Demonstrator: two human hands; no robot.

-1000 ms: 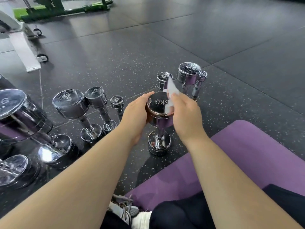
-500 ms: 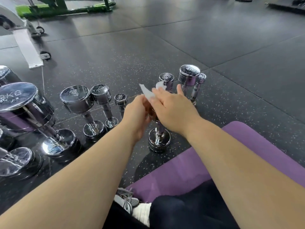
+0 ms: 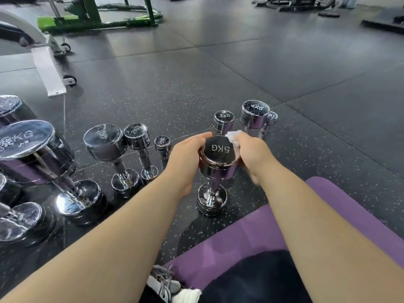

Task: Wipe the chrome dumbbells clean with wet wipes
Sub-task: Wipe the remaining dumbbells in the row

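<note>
A chrome 5KG dumbbell point(image 3: 219, 149) stands on end on the gym floor, just beyond the front edge of a purple exercise mat point(image 3: 349, 215). Its round upper head is mirror-bright, the weight stamped on the flat top, and a slim waisted handle runs down to the lower head on the floor. The person's left hand point(image 3: 188, 158) cups the left side of the upper head, fingers curled round its rim. The right hand point(image 3: 253, 154) clutches a crumpled white wet wipe point(image 3: 234, 136) against the right rear edge of the same head, fingers wrapped over the wipe.

Just behind stand three more upright chrome dumbbells: a 2KG point(image 3: 224, 120), a 4KG point(image 3: 254, 115) and a smaller one point(image 3: 271, 118) whose marking is unreadable. To the left, well apart, a 4KG dumbbell point(image 3: 105, 143), a 2KG dumbbell point(image 3: 137, 136) and a 1KG dumbbell point(image 3: 162, 144) form a row, with far larger chrome dumbbells point(image 3: 32, 149) at the left edge.

The floor point(image 3: 175, 88) is black rubber tile flecked with pale specks, its seams visible. A white bench leg on small wheels point(image 3: 48, 68) and a green metal frame point(image 3: 94, 16) sit at the far left. Both bare forearms reach forward from the lower edge; a grey laced sneaker point(image 3: 164, 283) shows beneath them.
</note>
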